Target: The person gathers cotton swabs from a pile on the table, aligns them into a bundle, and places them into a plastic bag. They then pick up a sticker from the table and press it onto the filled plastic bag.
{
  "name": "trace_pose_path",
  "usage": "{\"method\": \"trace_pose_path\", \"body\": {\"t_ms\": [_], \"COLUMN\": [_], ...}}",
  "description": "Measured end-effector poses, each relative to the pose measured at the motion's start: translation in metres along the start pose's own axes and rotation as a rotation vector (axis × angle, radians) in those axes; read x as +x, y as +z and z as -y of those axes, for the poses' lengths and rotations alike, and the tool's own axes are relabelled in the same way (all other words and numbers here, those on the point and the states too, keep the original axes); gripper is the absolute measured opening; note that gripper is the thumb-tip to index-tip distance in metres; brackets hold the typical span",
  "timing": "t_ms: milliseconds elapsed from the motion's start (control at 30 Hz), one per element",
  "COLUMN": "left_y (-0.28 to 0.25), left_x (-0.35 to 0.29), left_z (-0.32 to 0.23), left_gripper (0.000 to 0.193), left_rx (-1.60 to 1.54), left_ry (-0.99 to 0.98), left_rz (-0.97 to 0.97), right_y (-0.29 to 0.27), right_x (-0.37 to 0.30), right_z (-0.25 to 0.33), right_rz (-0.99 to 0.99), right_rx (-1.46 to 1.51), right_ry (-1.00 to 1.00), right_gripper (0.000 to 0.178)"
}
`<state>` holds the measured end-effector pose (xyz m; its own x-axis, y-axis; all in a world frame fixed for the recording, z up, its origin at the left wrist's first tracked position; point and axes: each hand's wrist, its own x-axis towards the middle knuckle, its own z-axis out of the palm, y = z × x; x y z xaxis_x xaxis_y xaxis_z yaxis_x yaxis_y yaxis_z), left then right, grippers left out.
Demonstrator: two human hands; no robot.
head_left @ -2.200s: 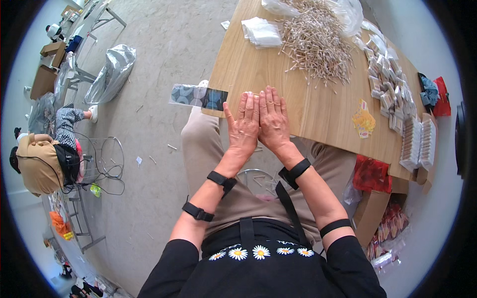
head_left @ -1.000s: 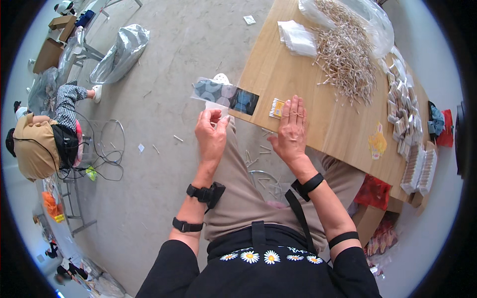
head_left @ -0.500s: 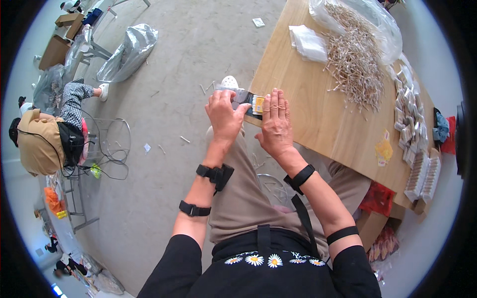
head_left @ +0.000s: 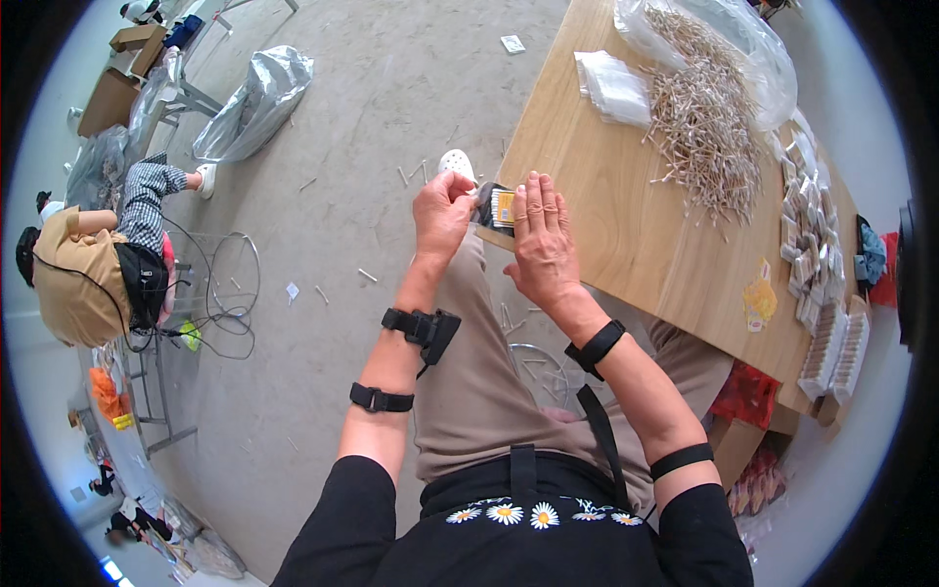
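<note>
Where the table (head_left: 626,245) edge ends, left hand (head_left: 442,213) grip pinching packet (head_left: 497,207), right hand (head_left: 541,240) flat beside.

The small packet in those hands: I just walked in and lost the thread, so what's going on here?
A seated person holds a small dark packet with a yellow label at the edge of the wooden table. The left hand pinches its left end, and the right hand lies flat over it. A heap of thin wooden sticks spills from a clear bag farther back, with filled packets lined along the table's right side. Another person sits on the floor nearby.
</note>
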<state>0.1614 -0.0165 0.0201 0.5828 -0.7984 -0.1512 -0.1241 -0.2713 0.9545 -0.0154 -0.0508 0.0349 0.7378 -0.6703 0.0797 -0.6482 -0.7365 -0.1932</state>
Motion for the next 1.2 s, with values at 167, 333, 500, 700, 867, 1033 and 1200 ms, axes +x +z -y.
{"method": "trace_pose_path", "body": {"t_ms": [167, 333, 500, 700, 867, 1033, 1200], "left_y": [0.003, 0.003, 0.005, 0.013, 0.02, 0.019, -0.001], "left_x": [-0.006, -0.011, -0.011, -0.013, -0.013, -0.014, -0.039], "left_z": [-0.014, -0.027, -0.029, -0.029, -0.029, -0.026, -0.025], "left_gripper": [0.013, 0.015, 0.015, 0.014, 0.012, 0.009, 0.007], "left_rx": [0.406, 0.641, 0.723, 0.773, 0.759, 0.637, 0.239], "left_ry": [0.393, 0.621, 0.611, 0.591, 0.544, 0.453, 0.216], "left_rz": [-0.141, -0.166, -0.144, -0.2, -0.248, -0.288, -0.272], "right_y": [0.001, 0.018, 0.026, 0.024, 0.034, 0.056, 0.033], "right_x": [0.004, 0.013, 0.02, 0.027, 0.033, 0.04, 0.033], "right_z": [0.002, 0.009, 0.015, 0.033, 0.042, 0.051, 0.053], "right_rz": [-0.001, -0.063, -0.102, -0.097, -0.123, -0.204, -0.165], "right_rx": [-0.017, -0.055, -0.065, 0.008, -0.019, -0.048, -0.029], "right_ry": [-0.023, -0.022, 0.008, 0.098, 0.172, 0.203, 0.187], "right_gripper": [0.115, 0.114, 0.113, 0.075, 0.074, 0.072, 0.085]}}
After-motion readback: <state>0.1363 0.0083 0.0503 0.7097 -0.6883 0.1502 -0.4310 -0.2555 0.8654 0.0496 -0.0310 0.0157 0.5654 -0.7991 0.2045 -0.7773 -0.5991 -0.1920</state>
